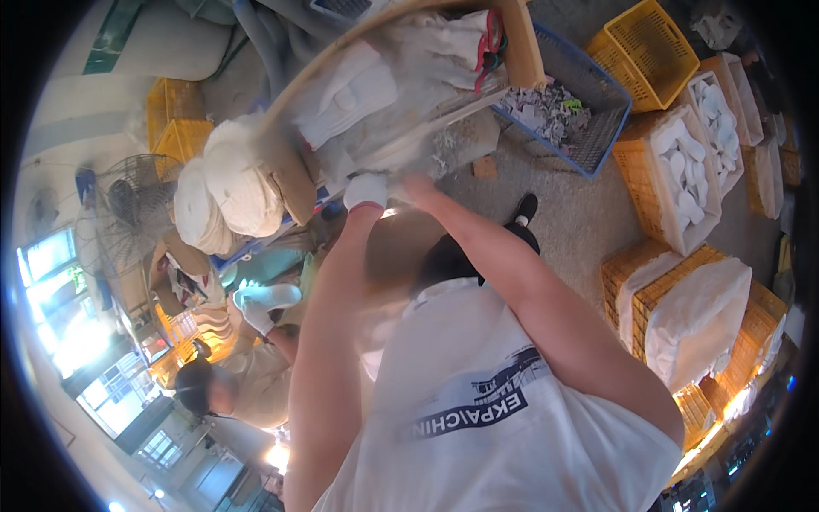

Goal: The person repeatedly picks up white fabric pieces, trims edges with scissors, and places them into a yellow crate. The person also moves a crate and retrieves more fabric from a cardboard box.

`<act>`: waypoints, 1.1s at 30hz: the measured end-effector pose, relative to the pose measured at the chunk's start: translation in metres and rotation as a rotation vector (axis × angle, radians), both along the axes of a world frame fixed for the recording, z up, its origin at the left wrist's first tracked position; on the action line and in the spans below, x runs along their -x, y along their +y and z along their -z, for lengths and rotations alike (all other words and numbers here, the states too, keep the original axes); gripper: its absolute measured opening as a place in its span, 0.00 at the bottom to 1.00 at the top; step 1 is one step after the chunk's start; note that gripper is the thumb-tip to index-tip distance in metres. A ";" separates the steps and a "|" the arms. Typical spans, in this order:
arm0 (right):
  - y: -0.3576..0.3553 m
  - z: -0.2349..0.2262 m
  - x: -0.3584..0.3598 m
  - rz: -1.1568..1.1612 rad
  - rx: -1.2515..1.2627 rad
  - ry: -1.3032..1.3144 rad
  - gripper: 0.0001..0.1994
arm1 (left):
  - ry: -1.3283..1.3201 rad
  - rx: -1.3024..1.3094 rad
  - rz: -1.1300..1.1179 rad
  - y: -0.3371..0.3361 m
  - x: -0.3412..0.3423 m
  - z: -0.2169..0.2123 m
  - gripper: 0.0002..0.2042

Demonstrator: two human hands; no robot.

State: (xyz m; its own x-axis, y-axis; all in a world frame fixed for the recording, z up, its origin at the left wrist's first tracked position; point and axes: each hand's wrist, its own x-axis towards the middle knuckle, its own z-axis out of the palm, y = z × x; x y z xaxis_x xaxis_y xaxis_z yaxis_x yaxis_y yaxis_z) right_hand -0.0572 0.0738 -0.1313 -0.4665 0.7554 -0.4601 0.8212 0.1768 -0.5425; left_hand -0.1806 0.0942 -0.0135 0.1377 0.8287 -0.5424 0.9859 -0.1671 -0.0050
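Note:
My left hand (366, 193), in a white glove with a red cuff, is at the near edge of a workbench (418, 128). Its fingers are blurred. Close beside it, my bare right hand (417, 185) is smeared by motion, and I cannot make out whether it holds anything. White fabric gloves (351, 90) lie flat on the bench just beyond my left hand. Farther right on the bench are more white gloves (456, 41) with red cuffs. Stacks of round white cloth discs (239, 181) stand left of my hands.
A blue crate (597, 154) with paper-like scraps stands right of the bench. Yellow crates (636, 171) holding white rounded pieces line the right side. At the left, a co-worker (243, 380) wears a white glove. A wire fan (128, 200) stands behind the discs.

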 end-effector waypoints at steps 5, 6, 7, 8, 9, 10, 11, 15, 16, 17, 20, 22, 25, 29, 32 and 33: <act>0.015 -0.002 -0.022 0.193 -0.157 0.019 0.10 | 0.053 -0.041 0.153 0.016 -0.023 0.010 0.13; 0.015 -0.008 -0.028 0.207 -0.084 0.050 0.12 | 0.072 0.002 0.195 0.014 -0.025 0.010 0.13; 0.016 -0.015 -0.032 0.196 0.037 0.028 0.13 | 0.119 0.048 0.231 0.012 -0.027 0.010 0.13; 0.015 -0.021 -0.035 0.221 0.069 0.042 0.15 | 0.070 0.032 0.170 0.007 -0.026 0.009 0.12; 0.012 -0.026 -0.036 0.188 -0.010 -0.020 0.15 | -0.029 -0.031 0.121 0.001 -0.024 0.007 0.12; 0.007 -0.028 -0.033 0.183 -0.154 -0.044 0.15 | -0.098 -0.110 0.055 -0.007 -0.022 0.005 0.13; 0.003 -0.028 -0.031 0.163 -0.272 -0.084 0.15 | -0.168 -0.175 -0.021 -0.013 -0.019 0.004 0.13; 0.001 -0.008 -0.006 0.071 0.028 -0.066 0.13 | 0.007 0.044 -0.003 -0.020 0.001 0.003 0.14; 0.005 -0.004 0.001 0.067 -0.041 0.002 0.13 | -0.028 -0.007 -0.091 -0.016 0.005 0.004 0.14; 0.010 -0.003 0.003 0.047 -0.063 0.002 0.13 | -0.044 -0.032 -0.068 -0.010 0.006 0.007 0.14; 0.016 -0.015 -0.006 0.179 -0.308 0.023 0.13 | 0.046 -0.001 0.063 0.000 -0.003 0.017 0.14; 0.012 -0.034 -0.023 0.336 -0.214 -0.065 0.14 | -0.080 -0.100 -0.058 -0.004 -0.014 0.028 0.14; -0.005 -0.055 -0.047 0.114 -0.208 -0.210 0.15 | -0.189 -0.052 -0.094 -0.027 -0.019 0.048 0.15; -0.017 -0.047 -0.023 0.487 0.048 0.020 0.16 | -0.035 0.150 -0.033 -0.030 0.004 0.075 0.15; 0.001 -0.024 0.000 0.253 -0.076 -0.132 0.16 | -0.071 0.123 -0.113 -0.008 0.019 0.087 0.13; 0.008 -0.019 0.002 0.195 -0.157 -0.192 0.17 | -0.115 0.106 -0.175 -0.001 0.019 0.089 0.14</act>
State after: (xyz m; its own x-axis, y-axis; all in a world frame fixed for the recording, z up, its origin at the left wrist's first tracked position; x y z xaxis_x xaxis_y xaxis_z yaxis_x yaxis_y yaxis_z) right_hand -0.0596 0.0818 -0.1120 -0.2220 0.8908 -0.3965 0.9328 0.0756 -0.3525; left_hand -0.1994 0.0931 -0.1021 0.0627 0.7847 -0.6167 0.9930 0.0128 0.1173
